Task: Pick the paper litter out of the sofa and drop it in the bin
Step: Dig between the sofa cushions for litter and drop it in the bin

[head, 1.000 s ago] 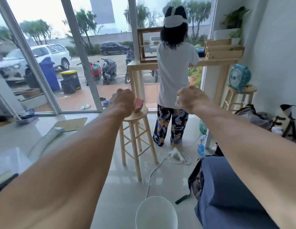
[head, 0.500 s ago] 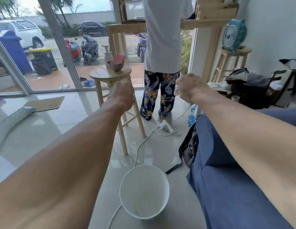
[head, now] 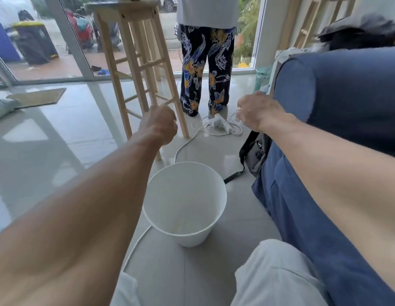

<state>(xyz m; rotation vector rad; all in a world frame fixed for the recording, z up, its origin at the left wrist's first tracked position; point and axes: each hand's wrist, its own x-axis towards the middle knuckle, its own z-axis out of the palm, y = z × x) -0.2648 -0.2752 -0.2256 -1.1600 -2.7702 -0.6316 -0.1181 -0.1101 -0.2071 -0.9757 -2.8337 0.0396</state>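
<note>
A white bin stands on the tiled floor just in front of my knees, its mouth open toward me. The blue sofa fills the right side. My right hand is held out beyond the bin, beside the sofa's arm, fingers closed around a small white scrap of paper that barely shows at the fingertips. My left hand is a loose fist held out past the bin's far left rim, with nothing visible in it.
A tall wooden stool stands behind my left hand. A person in floral trousers stands by the glass door. A white power strip with coiled cable lies on the floor, and a black bag leans against the sofa.
My view has tipped downward, so the bin now sits large and central below my hands. Both hands have lowered toward the bin, the right still closed on the paper.
</note>
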